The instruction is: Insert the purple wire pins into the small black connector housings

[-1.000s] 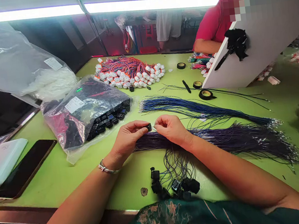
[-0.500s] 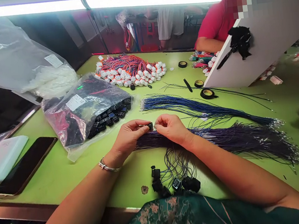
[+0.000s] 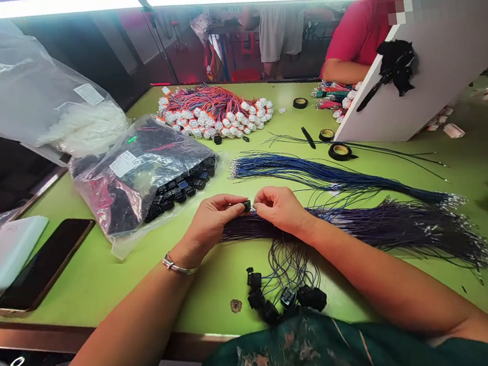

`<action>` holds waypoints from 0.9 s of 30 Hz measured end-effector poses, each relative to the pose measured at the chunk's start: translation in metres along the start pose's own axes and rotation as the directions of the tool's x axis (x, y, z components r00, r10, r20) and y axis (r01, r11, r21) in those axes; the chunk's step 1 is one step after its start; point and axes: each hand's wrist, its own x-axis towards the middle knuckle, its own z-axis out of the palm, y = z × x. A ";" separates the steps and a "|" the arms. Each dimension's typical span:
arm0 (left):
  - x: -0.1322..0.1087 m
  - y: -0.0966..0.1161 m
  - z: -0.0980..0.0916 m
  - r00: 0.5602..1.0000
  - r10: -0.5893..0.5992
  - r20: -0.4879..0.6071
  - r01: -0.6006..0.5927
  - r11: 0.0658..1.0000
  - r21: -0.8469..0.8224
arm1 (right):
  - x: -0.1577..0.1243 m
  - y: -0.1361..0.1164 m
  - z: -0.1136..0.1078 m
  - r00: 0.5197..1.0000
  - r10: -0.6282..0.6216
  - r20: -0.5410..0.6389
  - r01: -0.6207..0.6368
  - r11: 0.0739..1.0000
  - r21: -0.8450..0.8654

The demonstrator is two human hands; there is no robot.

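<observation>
One black connector housing [image 3: 247,205] is pinched in the left hand [image 3: 213,217], near dark purple wires [image 3: 244,229]. In the right hand [image 3: 281,209], fingertips are pressed together alongside, any wire indistinct. Little has been changed; the fine handling seems unfinished.

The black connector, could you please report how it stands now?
Left hand pinching black connector. Right hand pinched close by, contents unclear. Dark wires beneath; no visible obstruction between hands.
</observation>
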 end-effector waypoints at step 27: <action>-0.060 0.014 0.055 0.617 0.181 0.766 -0.500 0.842 0.203 | 0.016 -0.016 -0.011 0.963 0.025 0.267 0.116 0.860 -0.497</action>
